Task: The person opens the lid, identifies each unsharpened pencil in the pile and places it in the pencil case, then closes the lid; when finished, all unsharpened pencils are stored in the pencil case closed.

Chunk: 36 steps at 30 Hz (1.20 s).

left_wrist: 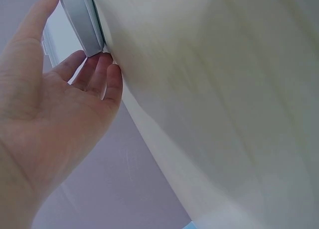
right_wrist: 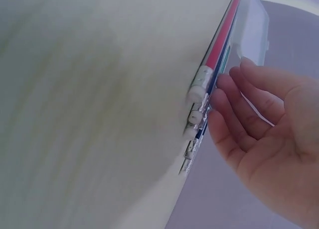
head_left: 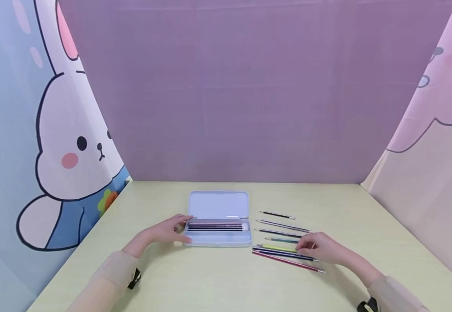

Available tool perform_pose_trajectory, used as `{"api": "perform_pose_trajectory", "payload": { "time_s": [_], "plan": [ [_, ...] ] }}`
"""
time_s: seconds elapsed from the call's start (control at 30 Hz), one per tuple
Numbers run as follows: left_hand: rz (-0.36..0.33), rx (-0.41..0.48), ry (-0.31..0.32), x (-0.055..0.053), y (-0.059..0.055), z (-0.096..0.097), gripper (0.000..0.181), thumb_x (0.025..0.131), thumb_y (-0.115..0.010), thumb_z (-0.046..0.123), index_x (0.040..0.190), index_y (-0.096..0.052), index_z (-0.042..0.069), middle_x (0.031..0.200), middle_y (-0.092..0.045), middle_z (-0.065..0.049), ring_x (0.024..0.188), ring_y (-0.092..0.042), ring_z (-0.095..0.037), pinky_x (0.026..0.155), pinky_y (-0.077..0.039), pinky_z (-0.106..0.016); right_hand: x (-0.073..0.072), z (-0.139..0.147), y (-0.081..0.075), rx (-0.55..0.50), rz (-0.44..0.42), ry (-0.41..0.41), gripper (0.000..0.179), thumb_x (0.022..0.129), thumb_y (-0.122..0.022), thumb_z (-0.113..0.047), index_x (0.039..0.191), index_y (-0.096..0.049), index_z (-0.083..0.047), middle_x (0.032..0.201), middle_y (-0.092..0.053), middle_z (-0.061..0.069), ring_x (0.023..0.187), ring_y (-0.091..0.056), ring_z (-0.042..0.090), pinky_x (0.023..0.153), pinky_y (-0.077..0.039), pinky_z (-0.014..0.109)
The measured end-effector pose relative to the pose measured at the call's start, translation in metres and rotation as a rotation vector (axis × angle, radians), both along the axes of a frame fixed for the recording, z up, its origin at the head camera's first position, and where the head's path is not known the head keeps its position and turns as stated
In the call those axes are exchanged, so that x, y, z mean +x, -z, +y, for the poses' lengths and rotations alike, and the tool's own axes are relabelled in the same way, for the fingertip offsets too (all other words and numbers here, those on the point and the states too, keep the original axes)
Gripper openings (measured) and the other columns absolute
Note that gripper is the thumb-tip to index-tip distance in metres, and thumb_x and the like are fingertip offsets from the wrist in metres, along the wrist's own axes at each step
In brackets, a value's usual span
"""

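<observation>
A pale blue pencil case (head_left: 210, 239) lies with its lid (head_left: 219, 204) flipped back. Several dark striped pencils (head_left: 216, 227) fill its rear compartment. My left hand (head_left: 168, 229) holds the case's left end, thumb at the front corner and a finger by the hinge; in the left wrist view the other fingertips (left_wrist: 102, 59) curl at its end. At the right, my right hand (head_left: 321, 248) reaches a yellow-green pencil (head_left: 278, 248), fingertips right at it and covering its rear end. The right wrist view shows loosely bent fingers (right_wrist: 227, 97) beside the pencils' eraser ends.
Around the right hand lie a red pencil (head_left: 288, 261), dark pencils (head_left: 284, 254), a teal pencil (head_left: 282, 239) and a short black pencil (head_left: 277, 214) at the back. The pale wooden table (head_left: 194, 281) ends at a purple backdrop (head_left: 241, 95), with cartoon-print curtains (head_left: 7, 151) at the sides.
</observation>
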<state>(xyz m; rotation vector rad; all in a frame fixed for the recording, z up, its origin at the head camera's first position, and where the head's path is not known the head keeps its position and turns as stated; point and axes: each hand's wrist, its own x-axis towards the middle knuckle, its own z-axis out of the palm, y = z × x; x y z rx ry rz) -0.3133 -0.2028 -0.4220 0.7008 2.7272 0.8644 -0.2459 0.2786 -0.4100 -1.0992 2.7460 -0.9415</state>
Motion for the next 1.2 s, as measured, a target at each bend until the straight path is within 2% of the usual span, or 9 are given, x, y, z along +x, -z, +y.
{"api": "perform_pose_trajectory", "payload": {
  "time_s": [0.27, 0.53, 0.87, 1.03, 1.2],
  "plan": [
    [-0.005, 0.012, -0.001, -0.001, 0.001, 0.0, 0.084, 0.078, -0.073, 0.044, 0.144, -0.035, 0.008, 0.136, -0.043, -0.013, 0.12, -0.045, -0.028, 0.1, -0.041, -0.048, -0.002, 0.003, 0.004, 0.038, 0.061, 0.023, 0.004, 0.086, -0.065, -0.006, 0.088, -0.068, -0.007, 0.082, -0.065, 0.001, 0.069, -0.054, -0.002, 0.058, -0.05, 0.019],
    [-0.001, 0.004, 0.009, 0.0, 0.0, -0.001, 0.085, 0.078, -0.072, 0.045, 0.144, -0.035, 0.006, 0.135, -0.043, -0.015, 0.119, -0.046, -0.03, 0.1, -0.042, -0.049, -0.004, 0.004, 0.007, 0.079, 0.073, 0.032, 0.004, 0.084, -0.067, -0.007, 0.084, -0.069, -0.01, 0.081, -0.064, 0.0, 0.069, -0.052, -0.002, 0.059, -0.049, 0.018],
    [-0.007, 0.015, -0.003, 0.0, 0.0, 0.0, 0.084, 0.078, -0.074, 0.041, 0.143, -0.036, 0.006, 0.135, -0.044, -0.014, 0.118, -0.046, -0.029, 0.099, -0.042, -0.049, -0.007, 0.006, 0.012, 0.101, 0.101, 0.056, 0.004, 0.083, -0.068, -0.008, 0.083, -0.07, -0.005, 0.079, -0.061, -0.004, 0.068, -0.049, -0.004, 0.058, -0.048, 0.018],
    [-0.008, 0.017, 0.0, -0.001, 0.001, 0.0, 0.084, 0.078, -0.074, 0.042, 0.143, -0.036, 0.006, 0.135, -0.044, -0.014, 0.119, -0.045, -0.03, 0.099, -0.041, -0.05, -0.008, 0.006, 0.012, 0.119, 0.098, 0.089, 0.005, 0.081, -0.069, -0.006, 0.085, -0.071, -0.006, 0.079, -0.061, -0.005, 0.068, -0.05, -0.003, 0.059, -0.049, 0.018],
    [-0.008, 0.015, 0.005, -0.002, 0.003, 0.0, 0.085, 0.078, -0.073, 0.044, 0.144, -0.036, 0.006, 0.135, -0.044, -0.014, 0.12, -0.045, -0.03, 0.1, -0.041, -0.05, -0.007, 0.005, 0.011, 0.146, 0.118, 0.128, 0.004, 0.08, -0.071, -0.011, 0.083, -0.073, -0.008, 0.078, -0.062, -0.006, 0.069, -0.052, -0.001, 0.06, -0.049, 0.02]
  ]
}}
